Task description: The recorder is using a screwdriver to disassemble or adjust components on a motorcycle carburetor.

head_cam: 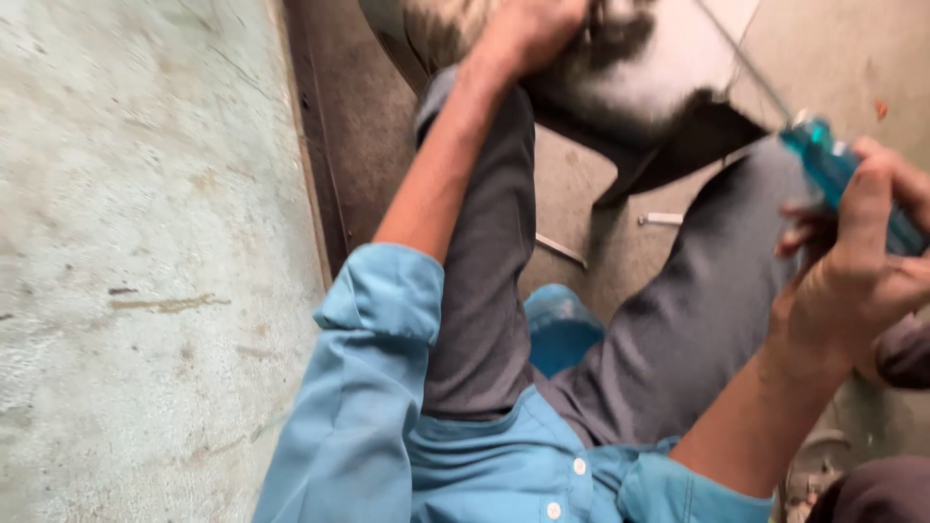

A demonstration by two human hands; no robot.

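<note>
My left hand (pixel 528 34) reaches forward at the top of the view, its fingers curled over the edge of a dark, dust-coated object (pixel 639 92) that rests on the floor between my knees. At the right, my right hand (pixel 857 281) is wrapped around a screwdriver with a translucent blue handle (pixel 831 167). Its thin metal shaft (pixel 746 63) points up and to the left, over the dusty object. The picture is blurred, so the object's exact shape is unclear.
I sit low in grey trousers (pixel 484 281) and a blue shirt, on something blue (pixel 560 331). A rough concrete wall (pixel 145 252) fills the left. A flat metal strip (pixel 562 250) and a small metal pin (pixel 662 219) lie on the floor.
</note>
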